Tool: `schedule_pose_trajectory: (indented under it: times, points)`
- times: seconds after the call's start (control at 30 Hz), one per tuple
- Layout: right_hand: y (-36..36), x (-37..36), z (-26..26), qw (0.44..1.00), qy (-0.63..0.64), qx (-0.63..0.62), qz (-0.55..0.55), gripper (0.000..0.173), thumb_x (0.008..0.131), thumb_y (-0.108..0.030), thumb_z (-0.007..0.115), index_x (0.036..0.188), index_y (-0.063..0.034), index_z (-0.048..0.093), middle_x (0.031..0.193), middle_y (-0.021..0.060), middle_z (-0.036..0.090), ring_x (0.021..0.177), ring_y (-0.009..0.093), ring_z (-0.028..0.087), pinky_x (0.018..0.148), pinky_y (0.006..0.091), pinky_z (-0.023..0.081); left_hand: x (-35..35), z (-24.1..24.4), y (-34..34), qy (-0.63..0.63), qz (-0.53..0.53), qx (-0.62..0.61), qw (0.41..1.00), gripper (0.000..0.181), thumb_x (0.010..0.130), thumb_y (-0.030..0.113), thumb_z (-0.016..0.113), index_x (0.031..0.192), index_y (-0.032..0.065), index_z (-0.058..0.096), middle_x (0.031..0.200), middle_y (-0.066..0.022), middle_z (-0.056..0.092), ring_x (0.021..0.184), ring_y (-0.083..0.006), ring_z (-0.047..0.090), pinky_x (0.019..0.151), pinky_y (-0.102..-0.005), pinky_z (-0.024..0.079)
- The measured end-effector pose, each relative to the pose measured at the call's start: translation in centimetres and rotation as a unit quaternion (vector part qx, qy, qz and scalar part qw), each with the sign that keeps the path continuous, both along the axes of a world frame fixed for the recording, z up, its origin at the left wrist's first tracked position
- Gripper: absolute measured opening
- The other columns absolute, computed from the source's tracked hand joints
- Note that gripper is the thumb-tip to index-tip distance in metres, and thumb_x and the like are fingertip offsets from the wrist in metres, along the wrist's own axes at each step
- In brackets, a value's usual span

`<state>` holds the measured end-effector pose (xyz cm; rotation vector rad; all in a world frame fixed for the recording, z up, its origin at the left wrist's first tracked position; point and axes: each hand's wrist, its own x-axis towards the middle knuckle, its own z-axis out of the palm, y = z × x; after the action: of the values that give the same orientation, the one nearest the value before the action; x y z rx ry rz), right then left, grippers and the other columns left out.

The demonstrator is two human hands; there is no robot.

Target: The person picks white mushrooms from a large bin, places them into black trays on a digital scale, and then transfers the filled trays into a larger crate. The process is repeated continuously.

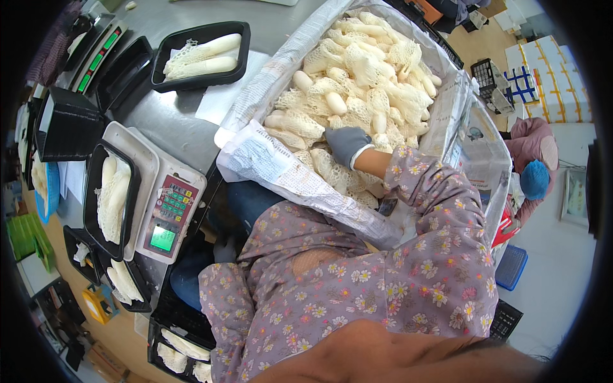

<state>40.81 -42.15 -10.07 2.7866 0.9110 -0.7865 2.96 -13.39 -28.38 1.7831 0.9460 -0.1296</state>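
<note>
My right hand (347, 143), in a grey glove, reaches into a paper-lined crate heaped with pale, net-skirted bamboo mushrooms (357, 81). Its curled fingers touch the mushrooms at the near left of the heap; whether they grip one is hidden. Low beside my lap hangs my left hand (225, 251), also gloved in grey, mostly in shadow and below the table edge. To the left, a black plastic tray (135, 191) with mushrooms rests on a digital scale (170, 215) whose display is lit green. Another black tray (201, 84) farther off holds two mushrooms on the steel table (148, 112).
Stacked black trays (69, 124) and one loose tray (124, 72) stand at the left, near a second scale (98, 60). More filled trays (127, 285) sit nearer me. Printed paper (306, 191) folds over the crate's near side. Another person (534, 143) bends at the right.
</note>
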Motion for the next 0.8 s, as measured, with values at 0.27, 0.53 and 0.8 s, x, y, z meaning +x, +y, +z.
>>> schedule_pose_trajectory:
  times: [0.27, 0.53, 0.8]
  points:
    - [0.1, 0.7, 5.3, 0.995, 0.054, 0.012, -0.08, 0.038, 0.067, -0.035, 0.061, 0.096, -0.0096, 0.061, 0.086, 0.0138, 0.066, 0.082, 0.031, 0.064, 0.072, 0.0394, 0.05, 1.4, 2.1, -0.8, 0.028, 0.016, 0.016, 0.999, 0.046, 0.081, 0.025, 0.06, 0.117, -0.0037, 0.055, 0.114, -0.0224, 0.059, 0.104, -0.0332, 0.056, 0.089, -0.0385, 0.043]
    - [-3.7, 4.3, 6.3, 0.948, 0.196, 0.17, -0.186, 0.053, 0.069, -0.038, 0.069, 0.103, 0.0025, 0.064, 0.093, 0.0127, 0.067, 0.088, 0.021, 0.062, 0.08, 0.0284, 0.046, 3.1, 4.7, -1.4, 0.006, 0.054, -0.015, 0.998, 0.043, 0.081, 0.023, 0.059, 0.115, -0.0031, 0.054, 0.107, -0.0204, 0.061, 0.097, -0.0296, 0.057, 0.084, -0.0361, 0.044]
    - [-2.8, 4.8, 6.3, 0.945, 0.119, 0.201, -0.228, 0.052, 0.075, -0.046, 0.063, 0.104, -0.0019, 0.065, 0.096, 0.0146, 0.065, 0.089, 0.023, 0.061, 0.08, 0.0312, 0.047, 2.3, 2.5, -1.0, -0.098, 0.018, 0.02, 0.995, 0.04, 0.083, 0.019, 0.056, 0.118, 0.0005, 0.055, 0.102, -0.0174, 0.062, 0.092, -0.0252, 0.058, 0.081, -0.0343, 0.045]
